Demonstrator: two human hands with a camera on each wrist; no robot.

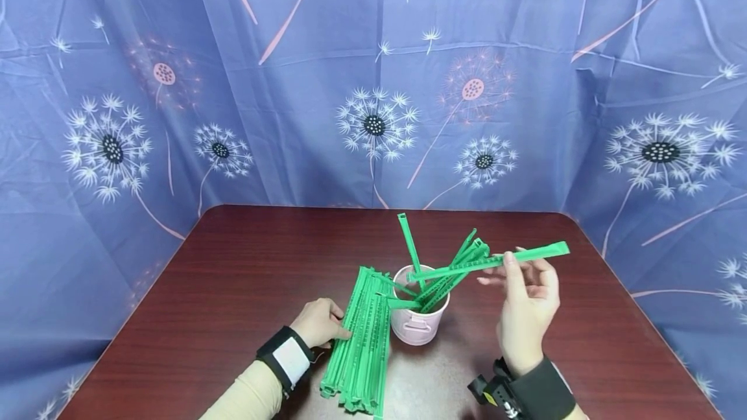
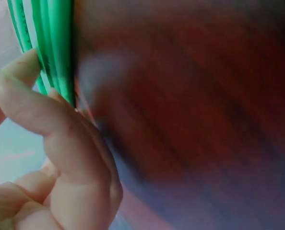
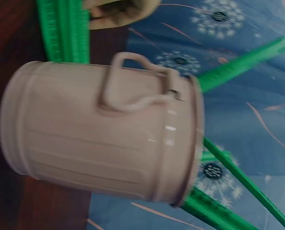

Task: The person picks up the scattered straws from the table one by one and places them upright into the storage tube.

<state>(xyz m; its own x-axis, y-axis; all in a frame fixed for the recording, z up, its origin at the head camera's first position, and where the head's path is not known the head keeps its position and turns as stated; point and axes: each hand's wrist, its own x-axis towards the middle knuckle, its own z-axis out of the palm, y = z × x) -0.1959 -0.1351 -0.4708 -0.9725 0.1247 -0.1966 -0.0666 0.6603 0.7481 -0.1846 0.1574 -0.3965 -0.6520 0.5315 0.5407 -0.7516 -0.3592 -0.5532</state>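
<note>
My right hand (image 1: pixel 528 297) pinches a long green wrapped straw (image 1: pixel 543 251) between thumb and fingers, right of a small pink bucket (image 1: pixel 414 334). The straw lies nearly level, its left end over the bucket's mouth. Several green straws (image 1: pixel 452 282) lean out of the bucket to the right, another (image 1: pixel 410 242) stands up at the back, and a few point left. My left hand (image 1: pixel 318 323) rests at the left edge of a pile of green straws (image 1: pixel 364 349), thumb on top. The left wrist view shows its fingertips against the pile (image 2: pixel 61 43).
The dark red-brown table (image 1: pixel 233 264) extends around the pile and bucket. Behind it and at both sides hangs a blue curtain (image 1: pixel 303 115) with dandelion prints. The bucket's side handle (image 3: pixel 133 103) sticks out in the right wrist view.
</note>
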